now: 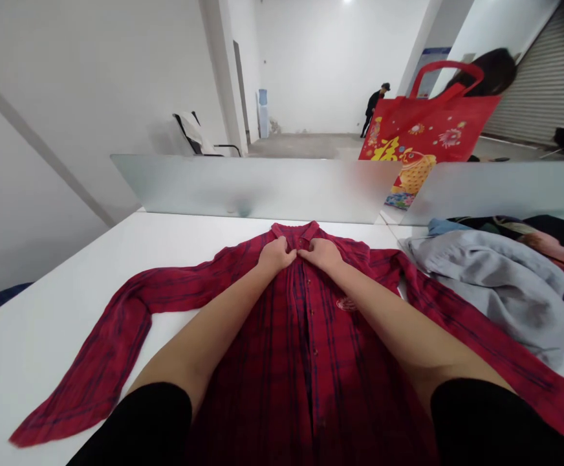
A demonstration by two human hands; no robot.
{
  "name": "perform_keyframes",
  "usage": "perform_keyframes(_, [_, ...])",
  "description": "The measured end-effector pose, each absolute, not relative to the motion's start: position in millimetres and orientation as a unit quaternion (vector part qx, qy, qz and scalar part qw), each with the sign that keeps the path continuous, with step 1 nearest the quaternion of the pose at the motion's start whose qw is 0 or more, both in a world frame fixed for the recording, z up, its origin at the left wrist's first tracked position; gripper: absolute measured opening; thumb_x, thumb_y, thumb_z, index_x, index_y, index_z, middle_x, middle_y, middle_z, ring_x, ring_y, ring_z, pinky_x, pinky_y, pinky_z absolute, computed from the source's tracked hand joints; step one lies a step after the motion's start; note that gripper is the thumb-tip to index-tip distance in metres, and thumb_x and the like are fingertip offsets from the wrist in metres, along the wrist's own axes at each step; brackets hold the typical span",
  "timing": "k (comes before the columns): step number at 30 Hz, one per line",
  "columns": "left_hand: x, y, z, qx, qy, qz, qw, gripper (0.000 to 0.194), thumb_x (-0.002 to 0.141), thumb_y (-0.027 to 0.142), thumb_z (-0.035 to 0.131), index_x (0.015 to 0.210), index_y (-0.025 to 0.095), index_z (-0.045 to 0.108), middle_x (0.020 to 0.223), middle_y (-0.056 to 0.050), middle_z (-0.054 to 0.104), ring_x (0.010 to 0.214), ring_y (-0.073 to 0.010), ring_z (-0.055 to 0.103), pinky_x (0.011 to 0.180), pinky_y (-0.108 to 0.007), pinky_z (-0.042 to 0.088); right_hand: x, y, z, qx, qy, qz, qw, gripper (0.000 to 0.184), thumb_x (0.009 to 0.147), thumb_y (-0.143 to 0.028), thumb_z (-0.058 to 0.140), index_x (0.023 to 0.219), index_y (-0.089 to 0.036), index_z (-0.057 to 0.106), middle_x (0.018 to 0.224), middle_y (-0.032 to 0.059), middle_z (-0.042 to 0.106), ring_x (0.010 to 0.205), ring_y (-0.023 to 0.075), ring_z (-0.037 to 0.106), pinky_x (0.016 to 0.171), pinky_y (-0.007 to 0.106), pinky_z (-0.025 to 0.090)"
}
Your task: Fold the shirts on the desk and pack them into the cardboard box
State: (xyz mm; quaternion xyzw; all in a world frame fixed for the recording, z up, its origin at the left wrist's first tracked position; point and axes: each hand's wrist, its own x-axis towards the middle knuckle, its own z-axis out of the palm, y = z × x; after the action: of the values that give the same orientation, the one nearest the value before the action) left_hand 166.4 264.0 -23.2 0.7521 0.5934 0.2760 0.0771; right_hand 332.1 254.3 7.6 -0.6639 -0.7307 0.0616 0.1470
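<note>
A red plaid shirt [306,336] lies flat and face up on the white table [59,304], sleeves spread to both sides, collar at the far end. My left hand [275,254] and my right hand [321,252] meet just below the collar, fingers curled and pinching the shirt's front edges near the top button. Both forearms stretch over the shirt's body.
A pile of grey and other coloured clothes [500,278] lies at the right. A frosted glass divider [262,188] stands behind the table. A red bag with a fish print [422,136] hangs beyond it. A person in black [373,107] stands far back.
</note>
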Motion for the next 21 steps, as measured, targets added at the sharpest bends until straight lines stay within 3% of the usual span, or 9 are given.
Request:
perform_keyframes(4, [169, 270, -20, 0.73, 0.614, 0.261, 0.147, 0.007, 0.07, 0.019, 0.067, 0.068, 0.018, 0.06, 0.076, -0.008, 0.066, 0.091, -0.0264, 0.064, 0.087, -0.035, 0.046, 325, 257, 3, -0.679, -0.71, 0.11, 0.149, 0.022, 0.08, -0.025, 0.062, 0.093, -0.01, 0.072, 0.101, 0.0188, 0.072, 0.098, 0.0264, 0.067, 0.081, 0.029, 0.048])
perform_keyframes(7, [161, 275, -18, 0.716, 0.615, 0.279, 0.176, 0.013, 0.071, 0.014, 0.06, 0.058, 0.018, 0.058, 0.06, -0.005, 0.061, 0.074, -0.0221, 0.065, 0.076, -0.031, 0.049, 335, 263, 0, -0.681, -0.698, 0.155, 0.158, 0.02, 0.085, -0.019, 0.054, 0.082, -0.011, 0.072, 0.073, 0.012, 0.072, 0.072, 0.0198, 0.07, 0.068, 0.024, 0.049])
perform_keyframes(10, [152, 274, -19, 0.711, 0.592, 0.317, 0.206, 0.014, 0.077, 0.017, 0.054, 0.067, 0.015, 0.063, 0.055, -0.001, 0.059, 0.059, -0.0157, 0.061, 0.064, -0.025, 0.049, 345, 263, -1, -0.674, -0.693, 0.176, 0.184, 0.025, 0.089, -0.022, 0.048, 0.085, -0.013, 0.071, 0.061, 0.004, 0.069, 0.054, 0.0141, 0.066, 0.057, 0.019, 0.046])
perform_keyframes(13, [152, 271, -24, 0.716, 0.566, 0.35, 0.211, 0.02, 0.082, 0.022, 0.051, 0.082, 0.013, 0.069, 0.066, -0.003, 0.066, 0.063, -0.0138, 0.063, 0.065, -0.024, 0.05, 344, 258, -3, -0.662, -0.7, 0.157, 0.214, 0.031, 0.094, -0.025, 0.041, 0.092, -0.014, 0.07, 0.068, 0.003, 0.071, 0.059, 0.013, 0.066, 0.059, 0.019, 0.045])
perform_keyframes(17, [159, 273, -30, 0.753, 0.534, 0.334, 0.192, 0.023, 0.085, 0.022, 0.051, 0.088, 0.017, 0.073, 0.093, -0.007, 0.074, 0.09, -0.0184, 0.067, 0.087, -0.031, 0.052, 332, 254, -6, -0.628, -0.739, 0.126, 0.21, 0.035, 0.095, -0.034, 0.044, 0.082, -0.017, 0.073, 0.081, 0.0051, 0.073, 0.082, 0.0171, 0.068, 0.074, 0.022, 0.046])
perform_keyframes(21, [162, 270, -32, 0.802, 0.498, 0.282, 0.17, 0.03, 0.083, 0.013, 0.051, 0.103, 0.021, 0.072, 0.115, -0.005, 0.07, 0.11, -0.0182, 0.062, 0.103, -0.033, 0.046, 330, 248, -6, -0.6, -0.769, 0.104, 0.194, 0.026, 0.09, -0.022, 0.05, 0.09, -0.022, 0.075, 0.097, 0.0041, 0.074, 0.098, 0.0184, 0.065, 0.087, 0.025, 0.044])
